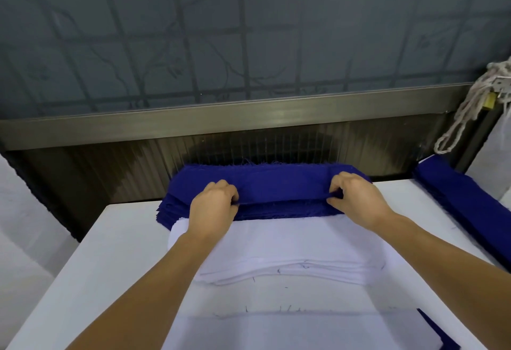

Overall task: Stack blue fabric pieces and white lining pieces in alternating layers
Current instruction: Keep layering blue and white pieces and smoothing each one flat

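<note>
At the table's (83,266) far edge, both hands' grips, left (213,206) and right (356,197), pinching the top blue piece's (276,181) near edge.

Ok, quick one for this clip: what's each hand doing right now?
Left hand: pinches the near edge of the top blue fabric piece on the far pile.
Right hand: pinches the same piece's near edge, further right.

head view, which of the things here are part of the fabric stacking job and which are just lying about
Part of the job:
- blue fabric pile, its top piece pinched by the left hand and right hand
- white lining pile
- near stack topped with white
- second blue pile at the right, likely

Lying about:
- rope
- padlock
</note>
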`<action>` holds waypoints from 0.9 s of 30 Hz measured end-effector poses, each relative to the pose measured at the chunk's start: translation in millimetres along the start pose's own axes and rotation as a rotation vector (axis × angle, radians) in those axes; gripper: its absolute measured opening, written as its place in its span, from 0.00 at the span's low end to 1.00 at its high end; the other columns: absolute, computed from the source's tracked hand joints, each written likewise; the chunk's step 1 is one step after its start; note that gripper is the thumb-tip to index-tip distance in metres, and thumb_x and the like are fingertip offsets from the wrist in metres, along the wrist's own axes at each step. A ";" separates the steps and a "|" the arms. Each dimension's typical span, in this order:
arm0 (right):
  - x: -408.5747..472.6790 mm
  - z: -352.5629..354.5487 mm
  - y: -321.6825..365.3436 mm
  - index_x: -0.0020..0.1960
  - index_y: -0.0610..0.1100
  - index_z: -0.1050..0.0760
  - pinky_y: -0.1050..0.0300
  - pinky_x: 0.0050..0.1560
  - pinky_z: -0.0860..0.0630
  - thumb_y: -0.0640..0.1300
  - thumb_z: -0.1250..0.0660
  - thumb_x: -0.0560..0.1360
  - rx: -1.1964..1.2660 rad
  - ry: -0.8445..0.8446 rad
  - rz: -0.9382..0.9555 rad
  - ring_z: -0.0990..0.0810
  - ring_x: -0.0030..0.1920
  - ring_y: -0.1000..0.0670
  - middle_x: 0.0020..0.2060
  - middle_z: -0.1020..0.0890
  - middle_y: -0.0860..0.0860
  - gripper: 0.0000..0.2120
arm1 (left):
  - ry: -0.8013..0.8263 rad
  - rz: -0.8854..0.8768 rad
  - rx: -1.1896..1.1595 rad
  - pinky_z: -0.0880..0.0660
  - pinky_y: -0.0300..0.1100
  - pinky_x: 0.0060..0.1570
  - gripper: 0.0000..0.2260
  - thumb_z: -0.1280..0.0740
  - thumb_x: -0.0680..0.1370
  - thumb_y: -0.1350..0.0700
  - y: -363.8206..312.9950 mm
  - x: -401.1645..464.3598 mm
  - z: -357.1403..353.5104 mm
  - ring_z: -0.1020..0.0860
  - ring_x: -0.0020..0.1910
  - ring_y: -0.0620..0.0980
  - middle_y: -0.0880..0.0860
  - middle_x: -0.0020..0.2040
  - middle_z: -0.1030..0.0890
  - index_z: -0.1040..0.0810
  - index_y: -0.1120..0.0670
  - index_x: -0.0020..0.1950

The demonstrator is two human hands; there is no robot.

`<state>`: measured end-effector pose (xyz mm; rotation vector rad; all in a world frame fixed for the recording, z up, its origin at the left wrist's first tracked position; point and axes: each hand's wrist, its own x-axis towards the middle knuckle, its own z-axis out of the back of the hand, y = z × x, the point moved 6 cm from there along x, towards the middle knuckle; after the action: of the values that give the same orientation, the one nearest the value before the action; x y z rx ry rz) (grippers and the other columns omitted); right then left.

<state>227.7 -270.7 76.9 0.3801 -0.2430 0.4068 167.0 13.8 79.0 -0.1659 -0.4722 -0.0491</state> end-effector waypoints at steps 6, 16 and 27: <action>-8.8 21.0 3.4 0.53 0.45 0.20 0.64 0.50 0.28 0.40 0.34 0.78 0.130 0.044 0.057 0.23 0.48 0.54 0.49 0.22 0.54 0.06 | 0.034 0.057 -0.190 0.24 0.40 0.48 0.08 0.35 0.78 0.60 12.0 -3.5 14.0 0.24 0.48 0.44 0.45 0.52 0.21 0.21 0.49 0.53; -89.4 55.0 23.3 0.49 0.55 0.22 0.62 0.46 0.22 0.46 0.36 0.80 0.335 0.326 -0.026 0.20 0.46 0.60 0.44 0.18 0.60 0.06 | 0.328 0.075 -0.415 0.27 0.28 0.36 0.05 0.32 0.77 0.53 10.1 -75.3 76.2 0.23 0.44 0.34 0.34 0.42 0.21 0.22 0.41 0.44; -195.0 -15.4 3.1 0.45 0.48 0.18 0.60 0.47 0.23 0.46 0.31 0.73 0.438 0.785 -0.261 0.18 0.43 0.53 0.43 0.15 0.51 0.04 | 0.995 0.099 -0.416 0.25 0.39 0.47 0.04 0.33 0.73 0.49 12.9 -170.8 16.5 0.21 0.43 0.44 0.42 0.42 0.18 0.19 0.45 0.44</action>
<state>55.0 -327.7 4.8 0.6407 0.6665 0.3218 8.7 30.9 13.6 -0.5364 0.5477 -0.1233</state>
